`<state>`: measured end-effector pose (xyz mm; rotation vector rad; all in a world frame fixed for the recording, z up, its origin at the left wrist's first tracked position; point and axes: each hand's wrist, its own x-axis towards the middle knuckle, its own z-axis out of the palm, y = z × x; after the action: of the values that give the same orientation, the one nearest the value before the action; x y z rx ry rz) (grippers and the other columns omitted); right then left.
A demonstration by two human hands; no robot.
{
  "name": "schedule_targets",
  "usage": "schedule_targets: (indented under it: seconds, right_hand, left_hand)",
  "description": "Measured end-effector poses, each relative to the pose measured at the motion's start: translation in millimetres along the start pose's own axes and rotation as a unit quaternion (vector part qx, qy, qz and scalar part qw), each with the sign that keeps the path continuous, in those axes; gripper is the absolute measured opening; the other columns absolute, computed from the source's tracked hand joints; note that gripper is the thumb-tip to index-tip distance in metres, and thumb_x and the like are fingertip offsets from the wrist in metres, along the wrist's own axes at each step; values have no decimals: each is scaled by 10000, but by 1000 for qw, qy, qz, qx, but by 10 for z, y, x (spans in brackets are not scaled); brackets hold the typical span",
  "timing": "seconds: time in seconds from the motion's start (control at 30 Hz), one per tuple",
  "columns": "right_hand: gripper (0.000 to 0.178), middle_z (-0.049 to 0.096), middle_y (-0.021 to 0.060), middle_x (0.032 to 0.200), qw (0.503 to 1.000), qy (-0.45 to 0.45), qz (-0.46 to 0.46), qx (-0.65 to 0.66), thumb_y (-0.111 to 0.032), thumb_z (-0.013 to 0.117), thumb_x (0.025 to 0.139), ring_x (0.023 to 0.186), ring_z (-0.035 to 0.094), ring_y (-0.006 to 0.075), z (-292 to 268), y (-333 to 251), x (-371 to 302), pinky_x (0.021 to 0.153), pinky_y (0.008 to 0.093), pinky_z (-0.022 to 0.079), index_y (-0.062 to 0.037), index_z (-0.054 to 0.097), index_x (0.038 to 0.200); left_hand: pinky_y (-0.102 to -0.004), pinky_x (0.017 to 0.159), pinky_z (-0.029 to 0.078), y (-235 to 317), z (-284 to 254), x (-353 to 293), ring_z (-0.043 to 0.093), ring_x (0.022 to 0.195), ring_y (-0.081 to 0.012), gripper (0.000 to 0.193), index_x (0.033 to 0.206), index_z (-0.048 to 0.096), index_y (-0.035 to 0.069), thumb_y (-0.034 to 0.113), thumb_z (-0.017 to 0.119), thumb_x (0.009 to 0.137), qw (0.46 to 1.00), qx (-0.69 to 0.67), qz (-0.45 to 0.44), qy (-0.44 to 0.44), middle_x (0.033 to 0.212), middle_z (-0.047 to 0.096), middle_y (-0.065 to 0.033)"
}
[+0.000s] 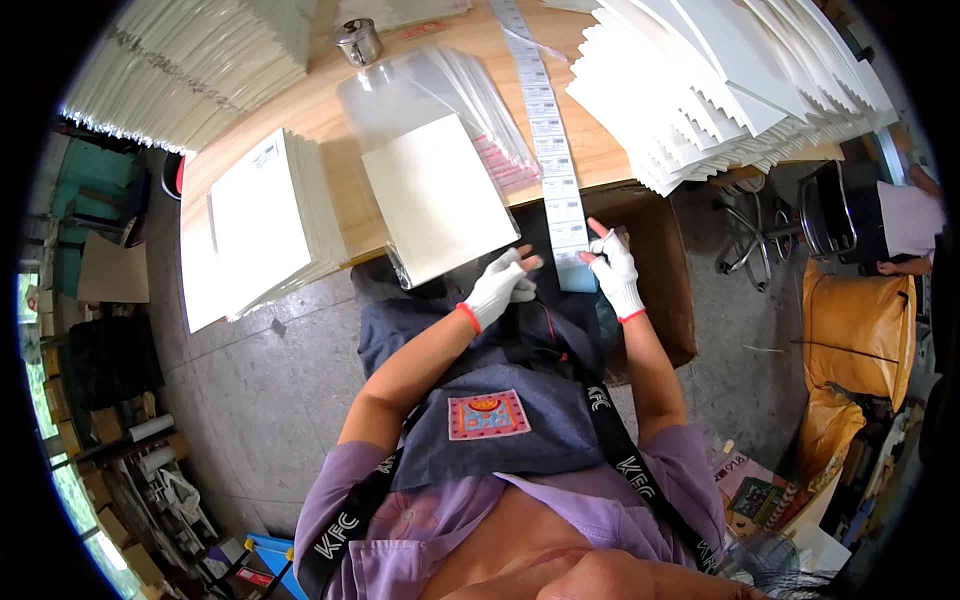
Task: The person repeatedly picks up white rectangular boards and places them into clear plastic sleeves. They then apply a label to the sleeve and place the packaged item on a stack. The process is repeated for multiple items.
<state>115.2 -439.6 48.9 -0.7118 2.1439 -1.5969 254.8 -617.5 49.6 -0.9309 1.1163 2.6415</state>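
Observation:
My left hand (496,284), in a white glove with bare fingertips, is beside the lower right corner of a cream-coloured sheet or board (440,195). Its fingers are loosely bent and apart, with nothing visible in them. That board lies in a clear plastic sleeve and hangs slightly over the table's front edge. My right hand (614,272), gloved the same way, is at the right edge of a long strip of printed labels (552,150). Its thumb reaches to the strip and its forefinger stretches out apart from it. The strip's light blue lower end hangs off the table.
Clear plastic sleeves (410,85) and a small metal pot (357,42) are on the wooden table (600,150). White stacks stand at left (270,215) and right (690,90). Under the front edge is a cardboard box (665,270). Another person (905,220) is at far right, beside a chair (825,210).

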Motion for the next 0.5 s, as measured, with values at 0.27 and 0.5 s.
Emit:
schedule_targets:
  seconds: [0.27,0.5]
  right_hand:
    - [170,587,27,850,867,73,-323,-372,-204,728,569,894,538,247,-201,-850,-201,858,434,411,-101,614,642]
    - [141,604,80,901,962,-2,-249,-113,-44,726,630,892,574,239,218,-981,-123,820,351,446,-45,635,738]
  left_hand:
    - [-229,370,313,150,616,97,394,427,-77,101,794,527,75,147,553,861,999,7,-35,-15,605,447,9]
    - [-224,390,361,-88,0,225,395,438,-75,186,940,566,52,222,499,902,997,75,-27,23,660,525,-8]
